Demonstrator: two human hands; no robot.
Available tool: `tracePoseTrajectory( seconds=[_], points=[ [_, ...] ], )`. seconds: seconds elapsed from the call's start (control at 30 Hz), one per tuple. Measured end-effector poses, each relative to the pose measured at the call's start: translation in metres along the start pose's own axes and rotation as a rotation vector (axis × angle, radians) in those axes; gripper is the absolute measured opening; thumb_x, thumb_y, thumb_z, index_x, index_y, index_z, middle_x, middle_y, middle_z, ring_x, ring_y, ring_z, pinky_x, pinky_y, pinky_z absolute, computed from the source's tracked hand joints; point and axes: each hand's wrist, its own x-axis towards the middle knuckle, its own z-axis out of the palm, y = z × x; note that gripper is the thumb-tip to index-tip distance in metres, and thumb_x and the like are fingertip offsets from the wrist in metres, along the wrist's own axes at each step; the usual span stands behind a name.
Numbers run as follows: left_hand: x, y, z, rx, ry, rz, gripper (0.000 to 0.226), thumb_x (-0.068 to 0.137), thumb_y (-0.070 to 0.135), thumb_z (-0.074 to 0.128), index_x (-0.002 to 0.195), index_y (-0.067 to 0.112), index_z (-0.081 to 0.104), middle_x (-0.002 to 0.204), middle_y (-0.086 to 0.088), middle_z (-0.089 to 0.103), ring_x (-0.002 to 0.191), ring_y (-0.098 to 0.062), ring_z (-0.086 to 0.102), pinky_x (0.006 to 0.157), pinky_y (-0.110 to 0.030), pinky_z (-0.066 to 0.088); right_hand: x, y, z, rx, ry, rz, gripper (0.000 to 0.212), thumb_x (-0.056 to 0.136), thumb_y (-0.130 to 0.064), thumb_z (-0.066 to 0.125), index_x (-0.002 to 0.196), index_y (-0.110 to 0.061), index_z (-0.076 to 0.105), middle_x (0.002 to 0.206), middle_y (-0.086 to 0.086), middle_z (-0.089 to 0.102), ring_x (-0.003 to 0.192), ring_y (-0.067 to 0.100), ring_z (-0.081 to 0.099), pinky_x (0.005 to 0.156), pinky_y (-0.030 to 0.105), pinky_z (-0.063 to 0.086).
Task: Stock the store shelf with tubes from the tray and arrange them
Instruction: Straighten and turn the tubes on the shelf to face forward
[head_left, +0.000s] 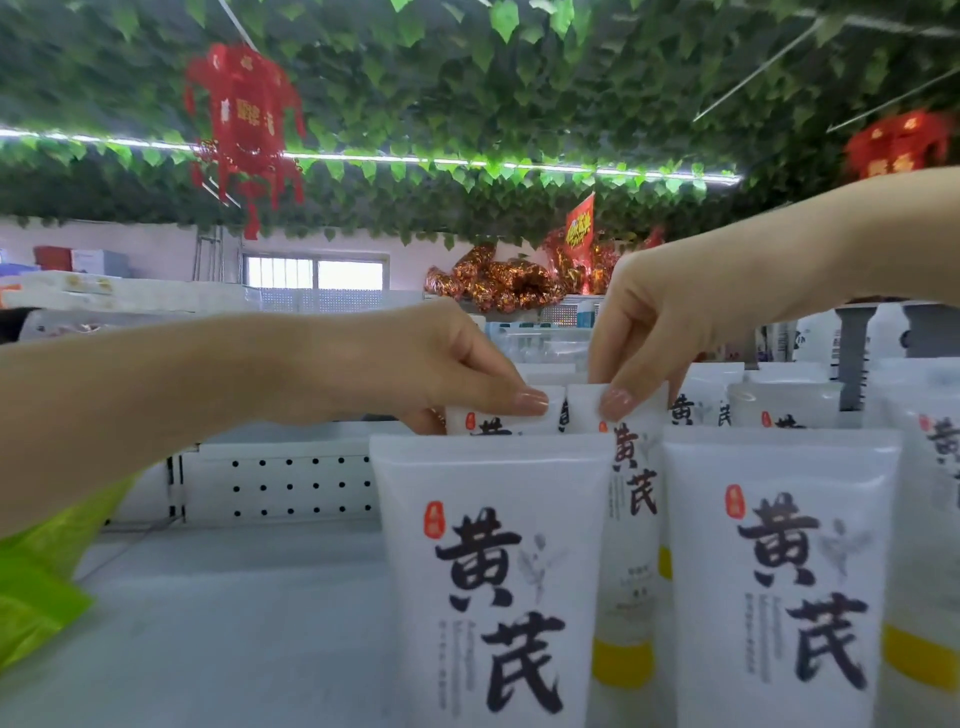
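Now left hand (441, 364) pinches crimped top of upright white plastic tube (501, 420); right hand (670, 322) pinches neighbouring white tube (631, 483) just beside; both tubes extend straight down below grips, long axes vertical.

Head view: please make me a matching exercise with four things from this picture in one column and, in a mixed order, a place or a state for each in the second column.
Column one:
1. left hand
2. right hand
3. green bag
4. red lantern

Column two:
A. hangs under the leafy ceiling
B. pinches the top of the rear tube, behind the front left tube
C. lies at the lower left of the view
D. pinches the top of the middle tube, in the gap between the front tubes

Pairs: 1-B, 2-D, 3-C, 4-A
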Motion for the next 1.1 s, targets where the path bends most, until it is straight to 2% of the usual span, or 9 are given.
tracePoseTrajectory(
  seconds=[0.13, 0.2, 0.3, 0.47, 0.57, 0.7, 0.87, 1.0, 1.1],
  points=[
    [-0.001, -0.003, -0.004, -0.017, -0.026, -0.004, 0.024, 0.071, 0.038, 0.062, 0.072, 0.020, 0.079, 0.075, -0.002, 0.075, 0.059, -0.011, 0.069, 0.058, -0.018, 0.055, -0.001, 0.002, 0.005, 0.000, -0.018, 0.013, 0.022, 0.084, -0.035, 0.068, 0.092, -0.016, 0.076, 0.084, -0.001, 0.072, 0.103, 0.043, 0.058, 0.086, 0.040, 0.056],
    [-0.003, -0.005, -0.007, -0.015, -0.030, -0.015, 0.023, 0.070, 0.039, 0.062, 0.071, 0.022, 0.079, 0.078, -0.004, 0.075, 0.068, -0.016, 0.072, 0.065, -0.024, 0.059, -0.003, 0.002, 0.005, -0.005, -0.036, 0.011, 0.021, 0.084, -0.034, 0.068, 0.091, -0.016, 0.076, 0.082, -0.001, 0.072, 0.087, 0.043, 0.059, 0.086, 0.040, 0.056],
    [-0.005, -0.006, -0.010, 0.002, 0.004, -0.030, 0.026, 0.069, 0.039, 0.063, 0.074, 0.019, 0.079, 0.078, -0.005, 0.075, 0.069, -0.018, 0.073, 0.061, -0.023, 0.058, -0.004, 0.000, 0.006, -0.005, -0.054, 0.024, 0.020, 0.084, -0.032, 0.068, 0.090, -0.015, 0.076, 0.081, 0.000, 0.072, 0.075, 0.021, 0.057, 0.086, 0.040, 0.056],
    [-0.010, -0.006, -0.013, 0.010, 0.023, -0.057, 0.028, 0.070, 0.037, 0.064, 0.079, 0.015, 0.079, 0.082, -0.006, 0.076, 0.071, -0.019, 0.073, 0.057, -0.020, 0.055, -0.007, -0.005, 0.005, -0.005, -0.075, 0.019, 0.019, 0.083, -0.029, 0.068, 0.089, -0.014, 0.077, 0.082, 0.004, 0.073, 0.064, 0.012, 0.057, 0.085, 0.041, 0.057],
    [-0.013, -0.005, -0.013, 0.014, 0.046, -0.071, 0.027, 0.069, 0.037, 0.064, 0.078, 0.017, 0.079, 0.081, -0.006, 0.075, 0.068, -0.017, 0.072, 0.055, -0.018, 0.054, -0.008, -0.007, 0.006, -0.006, -0.099, 0.014, 0.018, 0.083, -0.029, 0.069, 0.088, -0.014, 0.078, 0.082, 0.005, 0.074, 0.062, 0.013, 0.058, 0.085, 0.041, 0.057],
    [-0.015, -0.004, -0.011, 0.025, 0.066, -0.091, 0.025, 0.066, 0.039, 0.063, 0.072, 0.021, 0.079, 0.072, -0.003, 0.074, 0.056, -0.010, 0.068, 0.049, -0.016, 0.051, -0.006, -0.007, 0.011, -0.151, -0.007, -0.020, 0.014, 0.075, -0.036, 0.076, 0.085, -0.026, 0.079, 0.074, -0.006, 0.072, 0.061, 0.009, 0.062, 0.086, 0.045, 0.057],
    [-0.015, 0.002, -0.008, 0.039, 0.044, -0.121, 0.024, 0.067, 0.041, 0.064, 0.072, 0.023, 0.079, 0.073, -0.003, 0.075, 0.054, -0.010, 0.068, 0.046, -0.015, 0.049, -0.007, -0.005, 0.009, -0.230, 0.063, -0.058, 0.015, 0.071, -0.041, 0.078, 0.084, -0.033, 0.077, 0.069, -0.010, 0.070, 0.083, 0.028, 0.071, 0.086, 0.046, 0.055],
    [-0.015, 0.005, -0.007, 0.084, 0.054, -0.146, 0.025, 0.068, 0.042, 0.064, 0.073, 0.024, 0.079, 0.071, -0.001, 0.074, 0.051, -0.006, 0.065, 0.046, -0.013, 0.047, -0.022, -0.014, 0.008, 0.013, -0.151, -0.001, 0.017, 0.077, -0.028, 0.071, 0.086, -0.016, 0.079, 0.087, 0.009, 0.075, 0.077, 0.028, 0.066, 0.072, 0.034, 0.060],
    [-0.013, 0.006, -0.004, 0.122, 0.132, -0.164, 0.030, 0.073, 0.044, 0.064, 0.076, 0.017, 0.079, 0.067, -0.012, 0.070, 0.040, -0.001, 0.054, 0.041, -0.010, 0.041, -0.025, -0.016, 0.010, 0.004, -0.146, -0.001, 0.016, 0.066, -0.031, 0.070, 0.073, -0.020, 0.079, 0.073, 0.002, 0.074, 0.064, 0.012, 0.069, 0.055, 0.017, 0.054]
  ],
)
